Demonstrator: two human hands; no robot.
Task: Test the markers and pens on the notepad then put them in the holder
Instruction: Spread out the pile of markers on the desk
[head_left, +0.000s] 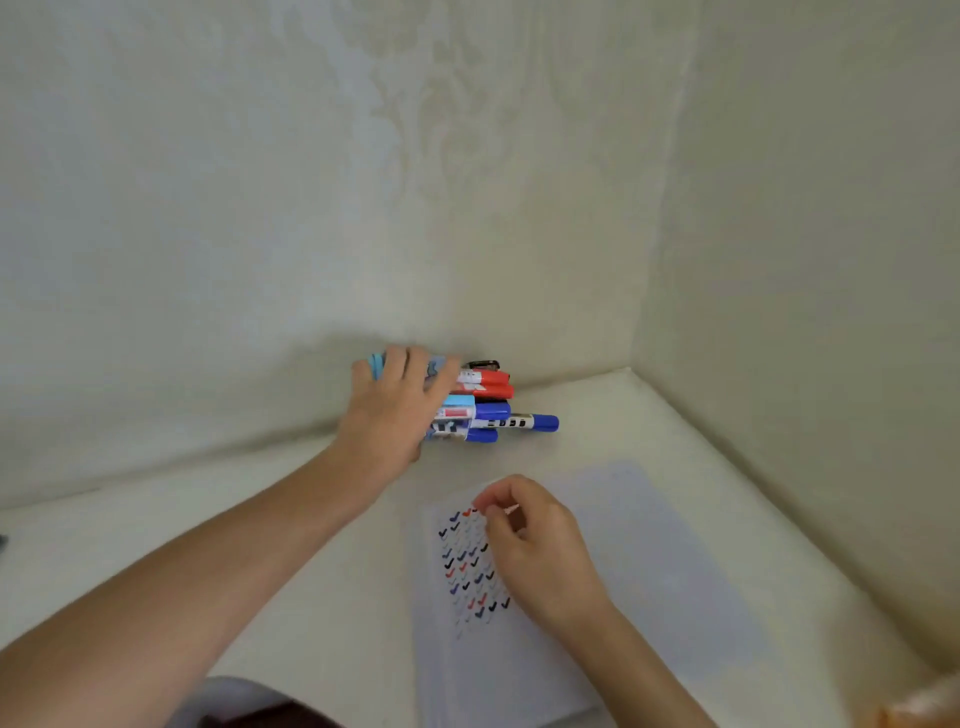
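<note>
A light blue holder (457, 413) lies tipped on its side near the back wall. Several red and blue markers (491, 410) stick out of its mouth to the right, and one blue marker (535, 422) reaches furthest. My left hand (395, 410) grips the holder from above and covers most of it. The white notepad (623, 571) lies in front, with rows of black, blue and red tick marks (470, 566) on its left part. My right hand (530, 540) hovers over those marks with curled fingers, thumb and forefinger close together. I see nothing held in it.
The work surface is a cream top (260, 545) set in a corner, with walls close behind and to the right (779, 312). A dark-and-white piece of clothing (249, 706) shows at the bottom edge.
</note>
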